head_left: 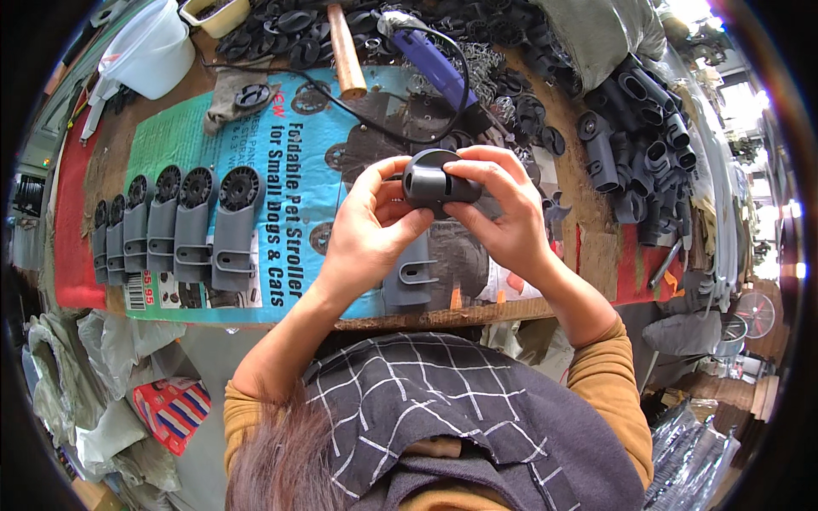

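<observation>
Between both hands, above the table, is a dark grey plastic joint piece with a rounded top and a slot in its side. My left hand grips its left end with thumb and fingers. On the other end, the fingers and thumb of my right hand are closed. Just below the hands lies a grey plastic tube fitting, partly hidden by my left hand. Farther left, several similar grey fittings with round toothed discs stand in a row on the printed cardboard sheet.
A wooden-handled hammer and a blue corded power tool lie beyond my hands. Black curved parts and metal hardware are heaped at the back. Dark tube pieces pile up at right. A white bucket stands far left.
</observation>
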Demonstrator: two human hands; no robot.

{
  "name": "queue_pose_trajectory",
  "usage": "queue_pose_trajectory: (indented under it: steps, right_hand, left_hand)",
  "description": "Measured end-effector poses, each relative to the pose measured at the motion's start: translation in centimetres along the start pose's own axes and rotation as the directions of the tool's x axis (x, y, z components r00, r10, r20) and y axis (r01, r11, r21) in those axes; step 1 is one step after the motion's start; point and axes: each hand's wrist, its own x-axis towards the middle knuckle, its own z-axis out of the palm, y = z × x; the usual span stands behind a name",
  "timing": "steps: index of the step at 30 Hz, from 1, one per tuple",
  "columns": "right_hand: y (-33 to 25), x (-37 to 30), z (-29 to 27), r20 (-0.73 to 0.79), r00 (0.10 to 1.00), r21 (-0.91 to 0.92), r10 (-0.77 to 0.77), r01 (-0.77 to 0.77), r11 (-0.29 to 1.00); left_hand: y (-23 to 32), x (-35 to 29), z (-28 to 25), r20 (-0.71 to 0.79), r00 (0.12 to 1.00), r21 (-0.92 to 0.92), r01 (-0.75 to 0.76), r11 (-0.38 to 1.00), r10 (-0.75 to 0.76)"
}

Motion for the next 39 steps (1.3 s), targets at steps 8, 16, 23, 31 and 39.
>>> queue_pose_trajectory:
  steps: [8,16,23,31,39]
  right_hand:
    - [3.8,-4.0,0.5,0.104,0.898,-0.193,0.428,-0.404,0.894]
    - [0.4,0.6,2.1,0.12,0.993,-0.017,0.012,-0.01,1.0]
    - [1.3,1.5,4.1,0.264,0.964,-0.137,-0.006,0.044,0.99]
    - [2.8,1.7,3.4,0.408,0.904,0.025,0.124,-0.147,0.989]
    - [4.0,0.5,3.9,0.406,0.906,0.088,0.125,-0.174,0.981]
  left_hand:
    - [-2.2,-0.2,-5.0,0.048,0.998,0.882,-0.066,0.466,0.051]
    - [-3.5,-0.4,-5.2,0.047,0.993,0.92,-0.085,0.383,0.108]
    - [-3.5,0.2,-5.4,0.027,0.986,0.868,-0.103,0.486,0.162]
    - [-1.8,2.9,-5.8,0.086,0.954,0.692,0.151,0.706,-0.288]
    - [0.1,3.4,-4.6,0.12,0.95,0.92,0.003,0.391,-0.29]
